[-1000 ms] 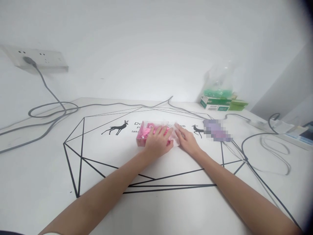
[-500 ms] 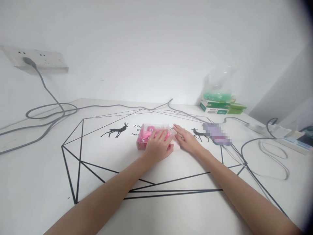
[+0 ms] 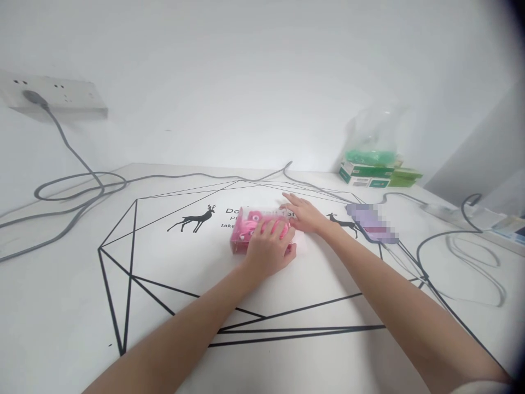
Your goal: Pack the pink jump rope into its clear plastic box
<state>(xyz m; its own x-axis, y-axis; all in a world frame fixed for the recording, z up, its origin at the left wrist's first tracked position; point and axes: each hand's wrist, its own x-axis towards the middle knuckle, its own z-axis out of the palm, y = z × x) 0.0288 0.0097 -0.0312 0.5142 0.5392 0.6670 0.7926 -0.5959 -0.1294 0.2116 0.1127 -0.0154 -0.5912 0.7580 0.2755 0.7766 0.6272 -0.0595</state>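
Observation:
A transparent plastic box [image 3: 238, 243] with pink sides lies on the white tabletop in front of me. Inside it show bright pink items [image 3: 248, 226] with small round white details; their kind is not clear. My left hand [image 3: 268, 244] lies across the box's right part, fingers curled over the top and the thumb at the near right side. Just beyond the box's right end is my right hand [image 3: 304, 214], its fingers apart and its fingertips close to the far right corner. Whether they touch the box I cannot tell.
A phone [image 3: 375, 224], blurred out, lies to the right. Green-and-white boxes [image 3: 366, 171] under a clear plastic bag [image 3: 371, 134] stand against the wall. A grey cable [image 3: 180, 176] runs along the back from a wall socket [image 3: 74, 97]. Printed deer [image 3: 193, 220] and black lines mark the tabletop.
My right hand has moved slightly away from me and left, toward the box's far right corner. My left hand stays on the box. The view has shifted a little.

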